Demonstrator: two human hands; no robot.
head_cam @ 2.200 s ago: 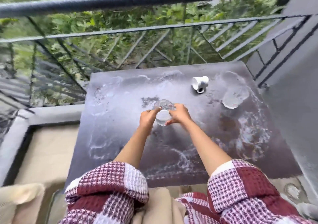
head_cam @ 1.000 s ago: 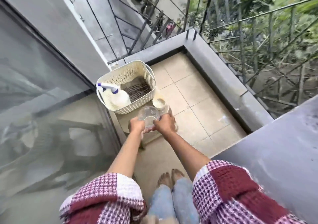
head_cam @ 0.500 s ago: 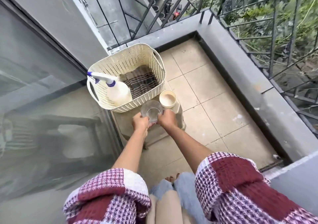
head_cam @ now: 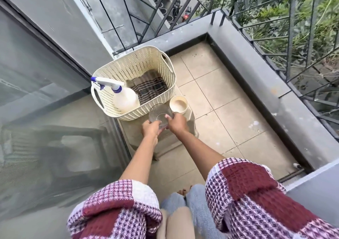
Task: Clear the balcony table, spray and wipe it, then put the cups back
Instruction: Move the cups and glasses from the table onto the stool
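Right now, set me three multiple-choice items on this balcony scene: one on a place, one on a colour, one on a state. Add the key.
1. Where is the spray bottle?
A. in the cream basket
B. on the floor tiles
C. on the railing

2. What colour is the spray bottle's nozzle tip?
A. red
B. green
C. blue

3. What state is the clear glass cup in?
A. lying on its side
B. gripped by both hands
C. broken

Key: 1 A, it stands in the basket's corner beside the striped cloth; 2 C, the tip and collar are blue; 3 B, the left hand and right hand grip it.
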